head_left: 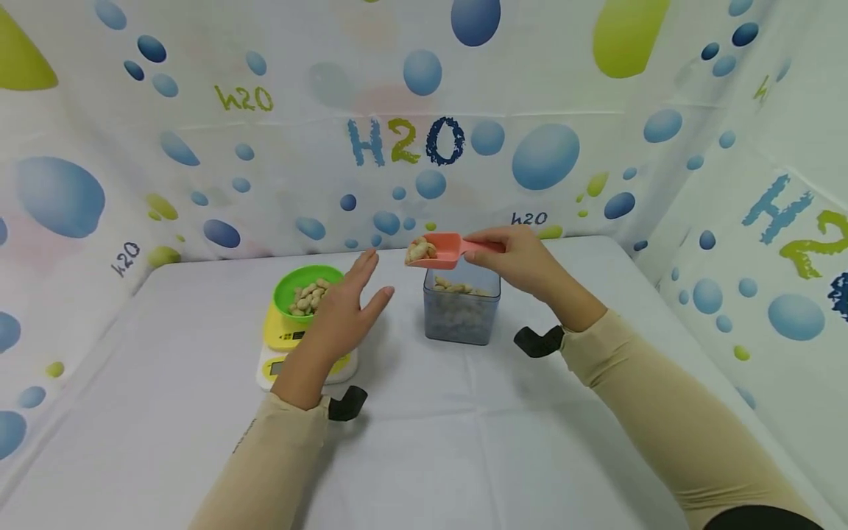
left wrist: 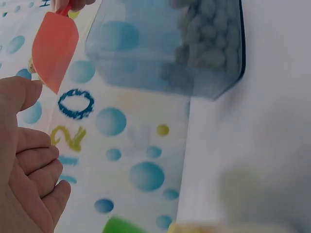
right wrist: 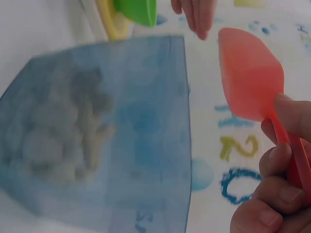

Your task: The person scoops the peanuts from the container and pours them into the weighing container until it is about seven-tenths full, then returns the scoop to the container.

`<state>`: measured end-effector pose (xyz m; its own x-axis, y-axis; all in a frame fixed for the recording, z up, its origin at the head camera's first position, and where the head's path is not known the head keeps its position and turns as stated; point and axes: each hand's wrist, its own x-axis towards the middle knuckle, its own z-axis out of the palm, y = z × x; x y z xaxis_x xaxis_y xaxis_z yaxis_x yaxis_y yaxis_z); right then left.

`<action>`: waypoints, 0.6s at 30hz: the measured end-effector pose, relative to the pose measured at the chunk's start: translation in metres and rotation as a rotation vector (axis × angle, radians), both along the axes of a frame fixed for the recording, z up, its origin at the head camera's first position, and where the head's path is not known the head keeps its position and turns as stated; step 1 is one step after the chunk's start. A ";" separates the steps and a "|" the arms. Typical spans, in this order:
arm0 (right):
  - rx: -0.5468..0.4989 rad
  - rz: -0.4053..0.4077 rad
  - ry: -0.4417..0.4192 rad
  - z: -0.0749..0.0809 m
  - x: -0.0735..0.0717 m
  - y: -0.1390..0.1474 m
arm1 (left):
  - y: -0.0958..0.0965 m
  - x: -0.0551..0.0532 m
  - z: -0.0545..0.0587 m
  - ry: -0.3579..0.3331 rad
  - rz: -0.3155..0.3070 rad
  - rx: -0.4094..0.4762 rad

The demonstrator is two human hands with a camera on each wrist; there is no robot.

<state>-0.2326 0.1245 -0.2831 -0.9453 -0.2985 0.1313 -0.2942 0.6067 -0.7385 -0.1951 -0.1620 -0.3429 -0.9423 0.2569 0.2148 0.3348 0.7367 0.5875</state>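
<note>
My right hand grips the handle of a red-orange scoop, raised over a clear bluish plastic container. Several unshelled peanuts lie in the scoop. More peanuts fill the lower part of the container, seen through its wall in both wrist views. My left hand holds nothing, its fingers extended and thumb apart, just right of a green bowl. That bowl holds peanuts and sits on a yellow and white kitchen scale, part of which the left hand and wrist hide.
The container and the scale stand side by side on a white cloth-covered table. Behind and beside it hangs a white curtain printed with blue and green drops. A dark strap piece sticks out at the right wrist.
</note>
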 end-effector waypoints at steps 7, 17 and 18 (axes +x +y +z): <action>-0.066 0.067 0.010 0.001 0.008 -0.055 | -0.048 0.012 0.004 -0.024 0.109 -0.055; -0.106 0.063 0.009 -0.017 0.019 -0.128 | -0.105 0.020 -0.014 -0.049 0.245 -0.041; -0.111 0.057 0.002 -0.020 0.019 -0.133 | -0.109 0.019 -0.016 -0.058 0.250 -0.041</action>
<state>-0.2137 -0.0085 -0.3034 -0.9267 -0.3358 0.1688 -0.3281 0.5037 -0.7992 -0.1761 -0.2705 -0.3586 -0.9880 0.0221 0.1527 0.1061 0.8160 0.5682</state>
